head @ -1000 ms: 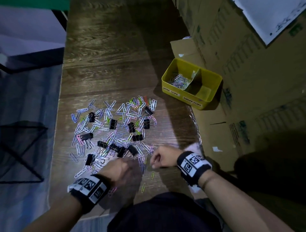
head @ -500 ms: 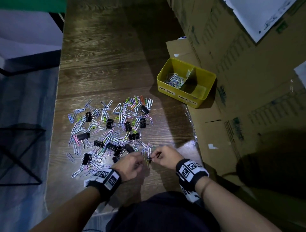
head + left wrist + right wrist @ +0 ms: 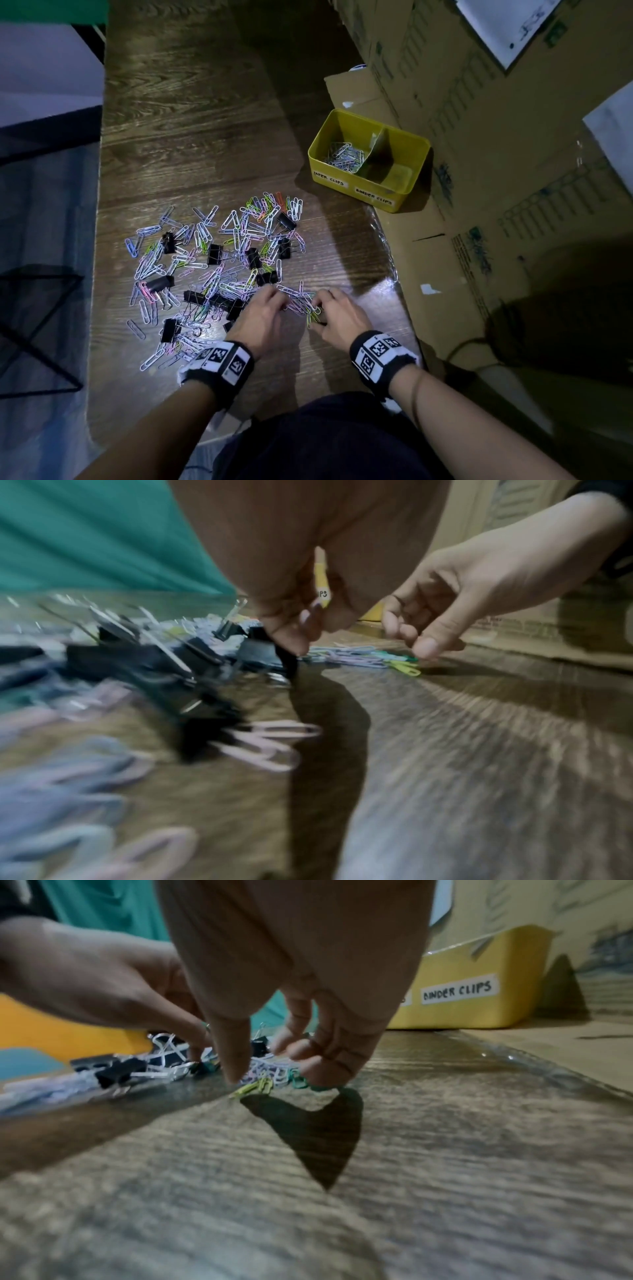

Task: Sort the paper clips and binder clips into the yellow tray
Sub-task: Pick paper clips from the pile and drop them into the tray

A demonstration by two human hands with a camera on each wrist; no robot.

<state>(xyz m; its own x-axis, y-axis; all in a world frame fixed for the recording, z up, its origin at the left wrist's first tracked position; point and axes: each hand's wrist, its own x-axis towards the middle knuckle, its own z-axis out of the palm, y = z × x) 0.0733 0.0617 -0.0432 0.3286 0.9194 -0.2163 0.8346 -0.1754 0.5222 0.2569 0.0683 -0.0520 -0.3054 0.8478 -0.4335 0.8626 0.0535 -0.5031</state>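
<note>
Both hands low centre of frame. Right hand [image 3: 337,317] and left hand [image 3: 262,317], fingers curled, flank a small bunch of paper clips [image 3: 301,301] between them; actual pinch unclear. Yellow tray [image 3: 368,159] upper right, nearer right hand

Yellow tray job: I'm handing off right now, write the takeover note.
Left hand: fingertips down at the near edge of the pile; a grip cannot be confirmed.
Right hand: fingers curled, gathering a small bunch of paper clips against the wooden table.
Yellow tray: at the table's far right; the section labelled paper clips holds some paper clips, the binder clips section looks empty.
Done: a first batch of paper clips is in.
Left: most paper clips and all the black binder clips are still mixed on the table.
</note>
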